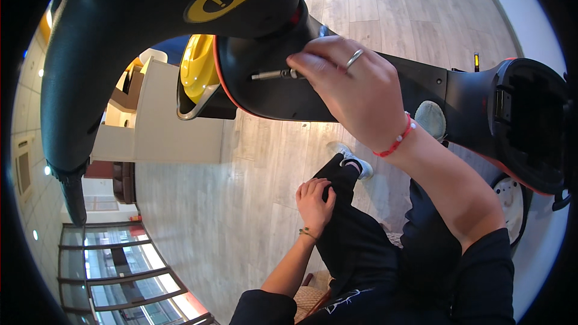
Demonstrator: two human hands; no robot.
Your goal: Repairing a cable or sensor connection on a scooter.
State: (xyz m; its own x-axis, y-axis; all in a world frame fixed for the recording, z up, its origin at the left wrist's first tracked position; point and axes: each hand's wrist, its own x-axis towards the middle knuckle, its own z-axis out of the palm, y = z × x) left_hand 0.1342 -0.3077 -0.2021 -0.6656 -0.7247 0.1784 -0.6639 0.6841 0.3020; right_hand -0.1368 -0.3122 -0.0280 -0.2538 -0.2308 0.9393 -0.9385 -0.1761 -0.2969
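Right hand (355,93) raised upper centre of frame, fingers pinched shut; left hand (315,200) lower centre, resting flat, fingers relaxed.

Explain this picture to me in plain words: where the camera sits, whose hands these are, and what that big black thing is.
The one picture comes from a wide fisheye camera on a person's head, looking down, so straight lines bend near the rim. Both hands are the person's own. The right hand, with a ring and a red bracelet, holds a slim metal-shafted tool against the black plastic body of a scooter with orange trim. The left hand rests on the person's knee in black trousers. Under them lies a pale wooden plank floor. A yellow rounded part shows behind the scooter body.
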